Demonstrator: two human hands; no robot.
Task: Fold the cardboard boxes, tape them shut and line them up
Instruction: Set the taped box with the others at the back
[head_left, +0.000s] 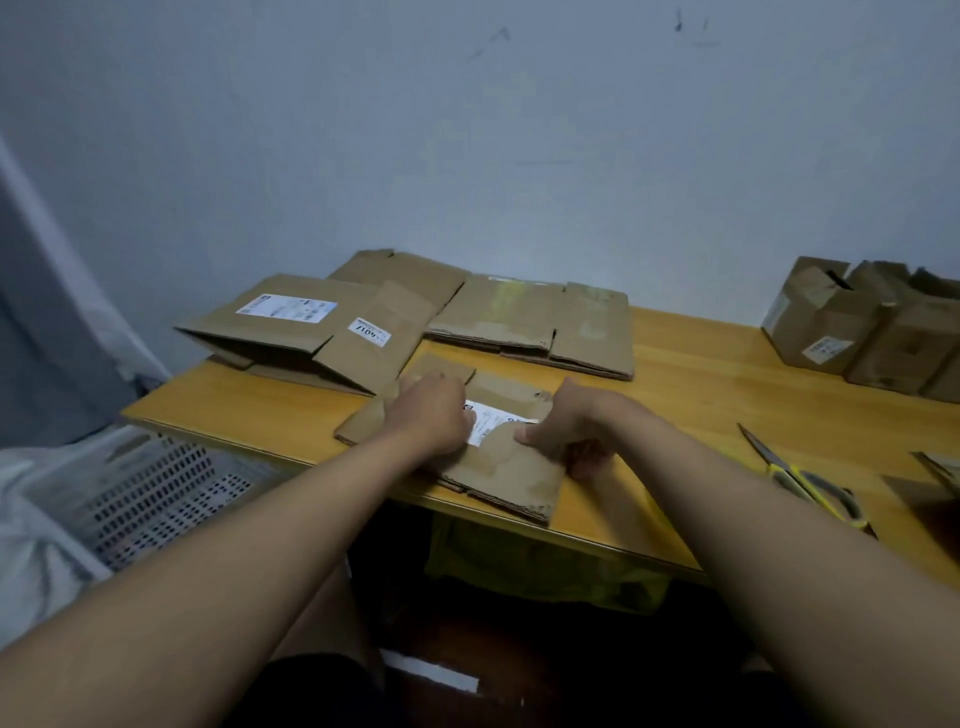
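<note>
At the near edge of the wooden surface (691, 395), a flattened cardboard box (498, 467) with a white label (496, 418) is lain flat, its near corner just over the edge. Both hands are placed on it. Left hand (434, 415) is set on the box's left part, fingers curled down onto the cardboard beside the label; whether a flap is pinched cannot be told. Right hand (563, 428) is set at the box's right side, thumb on top of the cardboard and fingers tucked under its edge, so the right flap is held in that grip. Further back, three more flattened boxes are laid against the wall: a labelled one (311, 332) at left, partly opened with its near flap raised, a plain one (400, 273) behind it, and a wide one (540, 325) to the right, apart from the box being handled. At far right, folded boxes (852, 327) are stood side by side near the wall, touching each other. Scissors (800, 475) with yellow handles are laid on the surface right of the hands, well apart from the box. Left of the surface, a white perforated basket (156, 493) is seen lower down. Under the surface, something yellow-green (545, 566) is seen, too dark to identify.
</note>
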